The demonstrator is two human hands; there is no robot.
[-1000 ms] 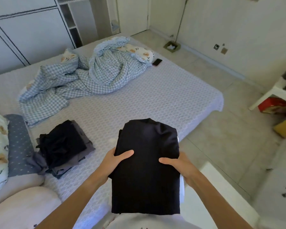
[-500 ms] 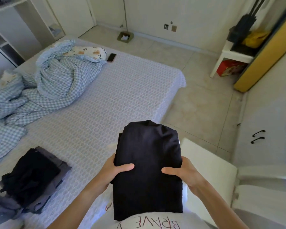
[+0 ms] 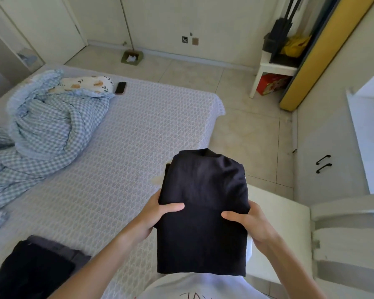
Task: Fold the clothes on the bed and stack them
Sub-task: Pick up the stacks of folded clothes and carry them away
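A folded black garment (image 3: 203,190) is held flat in front of my chest, over the near edge of the bed (image 3: 125,152). My left hand (image 3: 158,214) grips its left side with the thumb on top. My right hand (image 3: 244,221) grips its right side the same way. A stack of folded dark clothes (image 3: 37,266) lies on the bed at the lower left, black on top of grey.
A crumpled blue checked blanket (image 3: 43,126) and a floral pillow (image 3: 89,83) lie at the far left of the bed, with a phone (image 3: 120,88) beside them. A white chair (image 3: 294,234) stands at my right. Further right are a white cabinet (image 3: 324,160) and a small white table (image 3: 274,70).
The view has swung to the right, so the clothes stack slid toward the lower left corner. Both hands keep the same hold on the black garment.
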